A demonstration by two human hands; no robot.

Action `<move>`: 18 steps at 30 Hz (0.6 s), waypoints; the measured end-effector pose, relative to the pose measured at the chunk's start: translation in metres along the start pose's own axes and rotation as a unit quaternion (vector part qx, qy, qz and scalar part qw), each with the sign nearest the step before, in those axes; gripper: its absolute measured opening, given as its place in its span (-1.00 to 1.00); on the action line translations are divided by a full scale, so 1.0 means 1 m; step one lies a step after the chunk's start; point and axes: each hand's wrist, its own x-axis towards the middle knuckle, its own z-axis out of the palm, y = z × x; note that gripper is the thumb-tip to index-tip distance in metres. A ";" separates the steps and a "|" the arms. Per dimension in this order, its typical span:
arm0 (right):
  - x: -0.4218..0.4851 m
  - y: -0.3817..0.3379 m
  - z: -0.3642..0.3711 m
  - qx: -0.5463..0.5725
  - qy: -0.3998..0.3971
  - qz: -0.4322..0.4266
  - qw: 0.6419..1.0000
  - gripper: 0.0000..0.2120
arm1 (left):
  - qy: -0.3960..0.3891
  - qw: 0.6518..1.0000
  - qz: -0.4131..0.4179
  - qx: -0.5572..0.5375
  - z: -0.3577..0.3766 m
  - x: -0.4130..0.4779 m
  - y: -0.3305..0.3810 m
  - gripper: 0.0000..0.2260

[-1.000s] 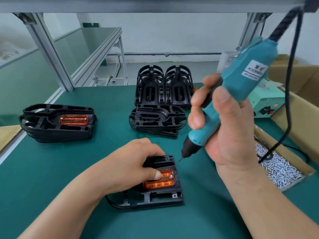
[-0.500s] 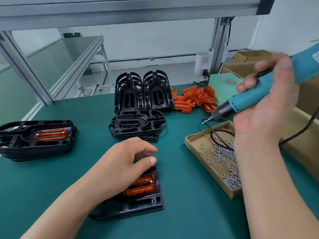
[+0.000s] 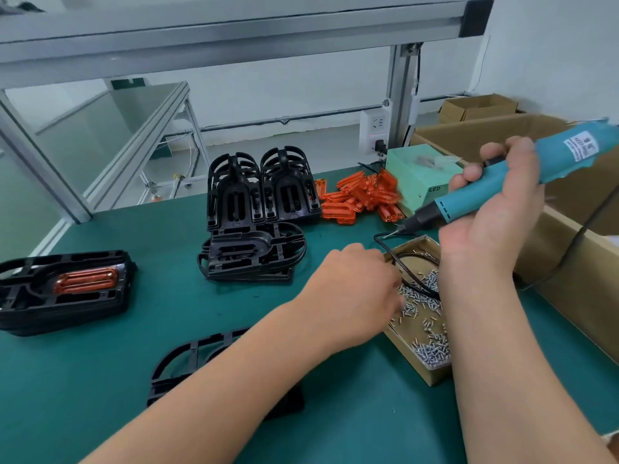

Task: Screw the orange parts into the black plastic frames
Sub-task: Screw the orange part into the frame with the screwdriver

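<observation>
Biggest worry first: the black frame [image 3: 187, 360] on the go lies flat at the near side of the bench [image 3: 100, 413], mostly under the left forearm, with nothing pinning it. Its orange part is hidden by that arm, so I can't say if it's seated. One nudge from the arm could knock it off its holes.

Next, the right hand [image 3: 495, 222] has a full wrapped grip on the teal electric screwdriver [image 3: 576, 152], with the bit pointing down-left just above the screw tray [image 3: 432, 376]. A black cable [image 3: 413, 277] loops through that tray (asking for a snag, I reckon), and a tug could tip the screws [image 3: 432, 351] out.

The left hand [image 3: 355, 289] is dipped into the tray. Its fingertips are out of sight, so I can't tell whether the grip has closed on a screw. Tiny screws fumble easily.

The bench has a green mat under an aluminium rack [image 3: 398, 95], with a white wall behind and a big carton [image 3: 569, 289] on the right. A finished frame [image 3: 30, 306] sits far left, spare frames [image 3: 261, 195] are stacked mid-back, loose orange parts [image 3: 361, 199] are piled beside them, and there's a wall socket [image 3: 375, 128].
</observation>
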 end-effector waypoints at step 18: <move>-0.007 -0.002 0.003 -0.006 -0.012 0.032 0.999 -0.77 | -0.017 0.999 -0.029 0.014 0.021 0.026 0.030 -0.93</move>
